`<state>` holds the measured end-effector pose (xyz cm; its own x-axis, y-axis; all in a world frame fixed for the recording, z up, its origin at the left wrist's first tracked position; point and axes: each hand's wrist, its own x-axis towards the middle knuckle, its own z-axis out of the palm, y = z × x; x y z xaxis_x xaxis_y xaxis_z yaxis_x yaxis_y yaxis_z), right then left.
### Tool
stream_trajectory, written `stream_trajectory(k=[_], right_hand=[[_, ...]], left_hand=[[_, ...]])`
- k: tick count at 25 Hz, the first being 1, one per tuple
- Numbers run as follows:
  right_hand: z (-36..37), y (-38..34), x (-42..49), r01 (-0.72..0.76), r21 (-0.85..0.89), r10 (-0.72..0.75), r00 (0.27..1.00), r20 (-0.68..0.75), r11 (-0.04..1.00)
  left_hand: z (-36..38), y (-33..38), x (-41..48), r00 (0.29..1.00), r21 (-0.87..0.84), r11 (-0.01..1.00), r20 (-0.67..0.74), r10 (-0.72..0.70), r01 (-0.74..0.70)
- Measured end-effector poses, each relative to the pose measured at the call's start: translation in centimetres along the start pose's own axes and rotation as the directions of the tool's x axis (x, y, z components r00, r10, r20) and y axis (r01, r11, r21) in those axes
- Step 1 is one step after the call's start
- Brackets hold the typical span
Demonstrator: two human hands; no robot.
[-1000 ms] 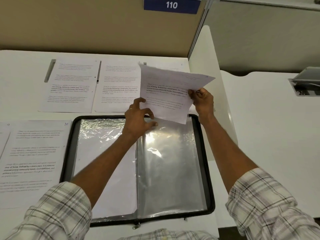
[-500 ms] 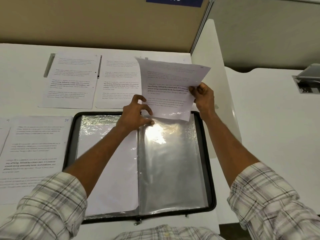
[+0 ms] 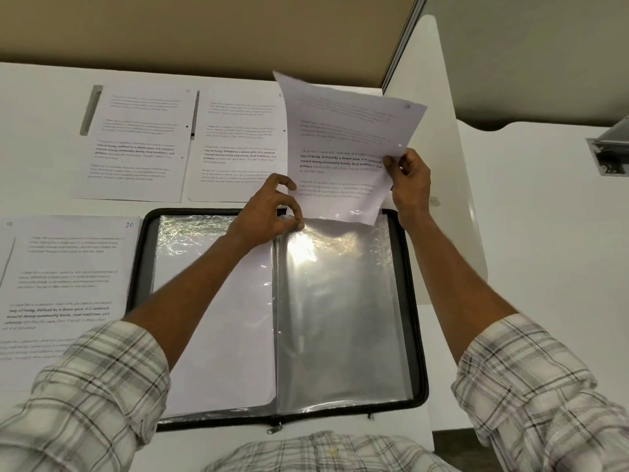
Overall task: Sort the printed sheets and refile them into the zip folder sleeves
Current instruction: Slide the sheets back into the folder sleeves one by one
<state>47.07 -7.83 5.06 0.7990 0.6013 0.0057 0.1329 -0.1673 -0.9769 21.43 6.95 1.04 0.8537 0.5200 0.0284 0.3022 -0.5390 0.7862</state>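
Observation:
A black zip folder (image 3: 143,267) lies open on the white desk in front of me, with clear plastic sleeves on both sides. The left sleeve (image 3: 218,318) shows a white sheet inside. My right hand (image 3: 410,182) grips a printed sheet (image 3: 340,148) by its right edge, held upright over the top of the right sleeve (image 3: 340,318); the sheet's bottom edge meets the sleeve's opening. My left hand (image 3: 269,212) pinches the top edge of that right sleeve near the spine.
Two printed sheets (image 3: 136,144) (image 3: 238,144) lie side by side beyond the folder. More sheets (image 3: 64,284), hand-numbered at the top, lie to the folder's left. A beige partition (image 3: 204,28) stands behind the desk; a neighbouring desk (image 3: 544,216) is at right.
The sheet has come down until its bottom edge reaches the right sleeve's opening. My left hand has settled on the sleeve's top edge and pinches it.

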Motion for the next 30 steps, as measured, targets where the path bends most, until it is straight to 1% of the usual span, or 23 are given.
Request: stream_trajectory(k=[8,13,16,19,22,25,27,29,30], right_hand=[[0.1,0.1,-0.3,-0.008,0.031,0.007,0.999,0.044,0.999],[0.2,-0.2,-0.3,0.004,0.031,-0.006,0.997,0.081,0.999],[0.1,-0.1,-0.2,0.01,0.023,-0.012,0.996,0.092,1.0],[-0.2,0.1,-0.4,0.026,0.016,-0.028,0.994,0.101,1.0],[-0.2,0.2,-0.4,0.036,-0.004,-0.035,0.994,0.105,0.999],[-0.1,0.1,-0.3,0.041,-0.034,-0.037,0.993,0.113,0.999],[-0.2,0.1,-0.2,0.052,-0.043,-0.047,0.992,0.117,0.998],[-0.3,0.0,-0.3,0.066,-0.045,-0.061,0.991,0.117,0.997],[-0.2,-0.1,-0.2,0.071,-0.049,-0.065,0.99,0.123,0.996]], left_hand=[[0.7,-0.8,-0.2,0.999,-0.075,0.996,-0.021,0.037,-0.038],[0.4,-0.9,0.3,0.999,0.038,0.999,0.033,0.017,-0.018],[0.1,-1.1,0.5,0.997,0.169,0.986,0.082,-0.013,-0.001],[0.0,-0.8,0.3,0.994,0.252,0.968,0.103,-0.036,0.009],[0.0,-0.1,0.3,0.995,0.356,0.933,0.095,0.015,-0.048],[-0.4,0.3,0.5,0.991,0.34,0.935,0.118,0.06,-0.097],[-0.5,0.5,0.5,0.984,0.364,0.918,0.143,0.111,-0.156],[-0.7,0.6,0.4,0.982,0.374,0.912,0.145,0.123,-0.169],[-0.8,0.6,0.5,0.984,0.363,0.919,0.138,0.11,-0.154]])
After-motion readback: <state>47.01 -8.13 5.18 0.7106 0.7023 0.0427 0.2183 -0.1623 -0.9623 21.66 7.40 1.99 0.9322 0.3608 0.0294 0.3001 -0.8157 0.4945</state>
